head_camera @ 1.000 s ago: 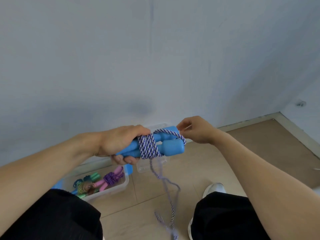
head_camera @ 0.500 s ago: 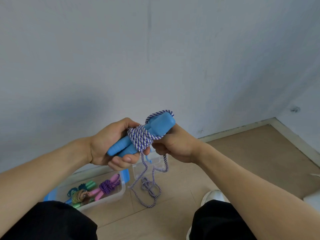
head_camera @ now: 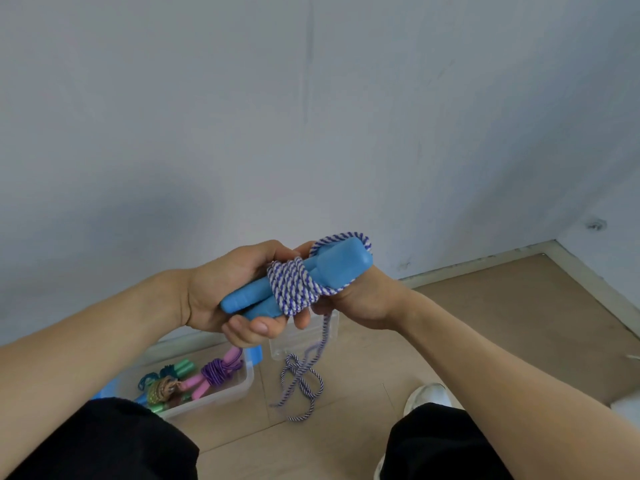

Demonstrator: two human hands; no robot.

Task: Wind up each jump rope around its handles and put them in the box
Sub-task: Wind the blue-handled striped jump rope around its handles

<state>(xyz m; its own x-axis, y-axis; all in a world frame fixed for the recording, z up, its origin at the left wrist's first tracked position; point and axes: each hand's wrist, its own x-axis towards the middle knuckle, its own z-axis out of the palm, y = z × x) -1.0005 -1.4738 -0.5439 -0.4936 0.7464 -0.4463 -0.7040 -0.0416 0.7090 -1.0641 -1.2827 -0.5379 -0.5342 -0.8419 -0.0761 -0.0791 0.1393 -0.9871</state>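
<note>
In the head view, your left hand (head_camera: 221, 292) gripped the two blue handles (head_camera: 301, 285) side by side near their narrow ends, fingers curled underneath, most likely so they stayed together as one core for the cord to wrap on. Your right hand (head_camera: 360, 299) sat under the wide ends at about 3 o'clock from the left one. Its fingers were hidden behind the handles, so I cannot tell for sure, though it seemed to be guiding the rope (head_camera: 294, 289) there.

The handles' long axis ran from 8 o'clock up to 2 o'clock, wide ends pointing toward the wall (head_camera: 311, 116). Several turns crossed the middle, and one loop passed over the far tip. The loose tail (head_camera: 301, 382) hung down toward the floor (head_camera: 502, 323), still unwound by my reading.

The box (head_camera: 239, 386) stood on the floor at 7 o'clock below your hands, holding wound ropes (head_camera: 194, 379) already.
</note>
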